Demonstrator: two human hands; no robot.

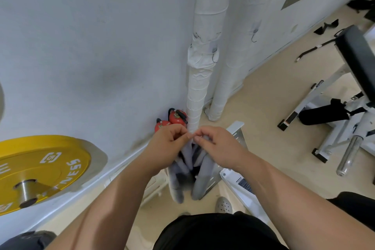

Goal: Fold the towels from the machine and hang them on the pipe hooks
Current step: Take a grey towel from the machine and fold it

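**Towel pinched up in front of the pipe**

The person stands facing the corner. Both hands are raised together at chest height. The left hand (168, 144) and the right hand (219, 146) almost touch, and each pinches the top edge of a grey towel (186, 168) between thumb and curled fingers. The towel hangs straight down from that pinch in several loose folds, clear of the floor.

From the hands, the nearer wrapped pipe (203, 71) runs up at twelve o'clock. Its hook (214, 56) sits well above the grip.

To my eye the fold is nearly done and hanging comes next. To do it well, the person should keep both corners matched and the edge taut. Then lift the gathered edge straight up toward twelve o'clock and slip it over the hook's tip. Neither pinch should let go until the cloth has caught. If one corner slips, the folds will probably fall open.

The count:
- Towels: one in hand. I cannot tell whether a second is bunched in with it.
- Pipes: two, the second pipe (229, 67) at one o'clock.
- Hooks: two that I can make out, the other hook (253, 35) on that second pipe.
- Fire extinguishers (177, 116): two red ones at eleven o'clock, by the pipe's foot.
- Weight plates: one yellow weight plate (40, 166) at nine o'clock.
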